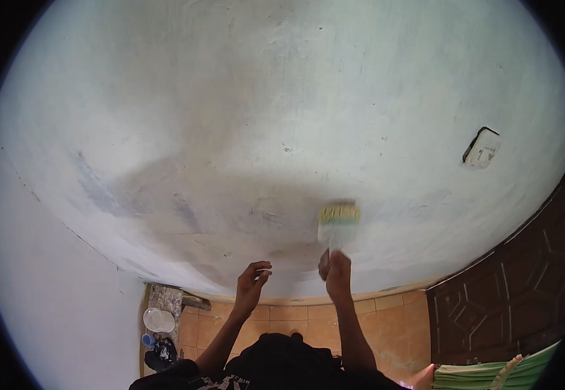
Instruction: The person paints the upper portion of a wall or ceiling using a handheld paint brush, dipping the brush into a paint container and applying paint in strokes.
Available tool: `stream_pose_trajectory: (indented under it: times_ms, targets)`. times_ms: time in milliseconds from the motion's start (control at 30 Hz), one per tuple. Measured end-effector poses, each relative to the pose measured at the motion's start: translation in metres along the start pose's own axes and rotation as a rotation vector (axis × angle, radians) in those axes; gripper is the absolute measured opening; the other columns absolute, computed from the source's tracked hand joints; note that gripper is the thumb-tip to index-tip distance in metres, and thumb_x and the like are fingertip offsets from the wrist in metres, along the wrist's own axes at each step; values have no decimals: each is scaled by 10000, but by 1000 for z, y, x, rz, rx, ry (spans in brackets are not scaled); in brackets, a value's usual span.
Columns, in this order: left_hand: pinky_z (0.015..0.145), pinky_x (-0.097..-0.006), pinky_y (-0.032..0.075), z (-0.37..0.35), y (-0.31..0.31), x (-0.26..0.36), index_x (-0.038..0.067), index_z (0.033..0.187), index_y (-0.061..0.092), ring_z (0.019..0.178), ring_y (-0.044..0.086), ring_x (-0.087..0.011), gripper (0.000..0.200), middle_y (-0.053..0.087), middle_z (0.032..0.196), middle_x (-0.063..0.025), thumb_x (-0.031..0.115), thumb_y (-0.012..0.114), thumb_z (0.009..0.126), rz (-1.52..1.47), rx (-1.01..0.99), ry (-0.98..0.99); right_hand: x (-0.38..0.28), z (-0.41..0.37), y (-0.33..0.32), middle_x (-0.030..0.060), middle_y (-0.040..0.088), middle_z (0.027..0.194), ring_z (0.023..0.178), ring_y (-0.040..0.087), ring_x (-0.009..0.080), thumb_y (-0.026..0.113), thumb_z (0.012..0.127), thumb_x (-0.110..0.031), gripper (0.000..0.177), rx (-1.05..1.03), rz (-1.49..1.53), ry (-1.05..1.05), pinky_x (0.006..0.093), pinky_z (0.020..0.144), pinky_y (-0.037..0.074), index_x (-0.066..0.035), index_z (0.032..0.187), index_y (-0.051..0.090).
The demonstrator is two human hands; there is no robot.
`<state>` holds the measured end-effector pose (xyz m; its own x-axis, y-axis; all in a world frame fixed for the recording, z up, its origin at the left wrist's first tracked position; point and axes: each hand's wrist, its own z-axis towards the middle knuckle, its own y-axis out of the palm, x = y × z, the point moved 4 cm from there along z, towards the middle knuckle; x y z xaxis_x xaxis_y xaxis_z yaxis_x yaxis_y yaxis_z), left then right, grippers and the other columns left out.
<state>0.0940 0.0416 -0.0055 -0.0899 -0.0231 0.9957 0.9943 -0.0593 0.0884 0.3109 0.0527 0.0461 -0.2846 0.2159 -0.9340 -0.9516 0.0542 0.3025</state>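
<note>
Paintbrush (338, 221): bristle head pressed against the wall (282, 117), directly above the right hand (338, 273).
Long axis: near vertical in the view, with pale bristles uppermost and the handle running down into the fist.
Right hand: fingers wrapped tight round the handle, back of the hand toward the camera.
Left hand (252, 281): at about the same height, off to the left, apart from the brush and clear of the wall. Thumb and forefinger nearly meet around a small pale speck; whether they grip it is too small to tell.
Nearer hand: the right, which carries the brush; the left is well apart from the bristles.
Wall: pale, with a darker grey patch spreading leftward from the brush.
Surroundings: wall plate (482, 148) upper right; brown door (516, 286) at right; tiled floor (295, 318) below; round white lids (159, 320) in the lower-left corner.
</note>
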Motion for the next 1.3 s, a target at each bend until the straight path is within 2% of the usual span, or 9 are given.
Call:
stream_pose_trajectory:
  times_ms: [100, 267, 333, 400, 600, 1000, 1067, 1167, 1300]
  targets:
    - [879, -293, 454, 3, 4, 3, 26, 1148, 569, 994, 592, -161, 238, 608, 1110, -67, 129, 575, 934, -22, -22, 24, 2, 26, -6, -43, 352, 553, 453, 287, 50, 405, 999, -431, 452, -31, 3, 19, 233, 411, 209, -86, 708, 415]
    - [873, -297, 456, 7, -1, 6, 25, 1148, 568, 995, 591, -161, 237, 609, 1108, -68, 120, 573, 931, -40, -1, 40, 126, -7, -39, -54, 278, 523, 414, 244, 43, 384, 1002, -440, 456, 13, -217, -73, 233, 377, 182, -126, 672, 354]
    - [869, -297, 458, 6, -5, 2, 27, 1150, 568, 994, 591, -159, 239, 610, 1112, -69, 120, 574, 930, -32, -12, 36, 151, -35, -45, -56, 288, 521, 410, 245, 41, 375, 1012, -410, 440, 29, -264, 47, 229, 374, 183, -129, 674, 362]
    - [864, -295, 459, 9, -8, -2, 31, 1153, 569, 993, 591, -158, 242, 610, 1117, -68, 123, 576, 929, -32, -31, 45, 117, -57, -23, -52, 292, 513, 407, 249, 49, 367, 1015, -405, 448, 76, -144, 238, 237, 377, 186, -124, 665, 368]
    - [855, -290, 461, 9, -8, 3, 33, 1162, 568, 1006, 591, -159, 251, 605, 1147, -62, 127, 576, 930, -4, -71, 34, 5, 5, 13, -47, 258, 519, 425, 238, 63, 407, 969, -509, 524, 37, -33, -44, 247, 393, 183, -114, 637, 314]
    - [863, -290, 463, 9, -17, 2, 31, 1154, 566, 989, 594, -158, 236, 608, 1133, -61, 95, 566, 927, -16, -82, 1, 157, -33, -31, -55, 296, 516, 410, 253, 46, 378, 999, -458, 476, 44, -517, -75, 229, 374, 200, -123, 662, 370]
    - [865, -291, 464, 10, -18, -1, 30, 1152, 566, 992, 595, -161, 235, 610, 1120, -67, 93, 568, 926, -7, -97, 23, 83, -35, 2, -56, 289, 522, 413, 244, 45, 378, 996, -466, 484, 25, -133, -33, 233, 378, 194, -117, 661, 365]
    - [869, -291, 463, 9, -15, -1, 28, 1150, 565, 992, 596, -163, 235, 613, 1099, -74, 100, 571, 927, -12, -126, 40, 9, -6, 22, -55, 287, 531, 428, 251, 46, 374, 996, -471, 503, 67, -61, -58, 235, 386, 185, -105, 652, 353]
    - [877, -294, 461, 8, -6, -10, 27, 1148, 566, 991, 597, -166, 233, 620, 1076, -80, 113, 572, 931, -29, -143, 47, 25, 12, 6, -52, 297, 516, 426, 261, 47, 360, 999, -475, 511, 64, -111, -47, 235, 383, 200, -113, 639, 343]
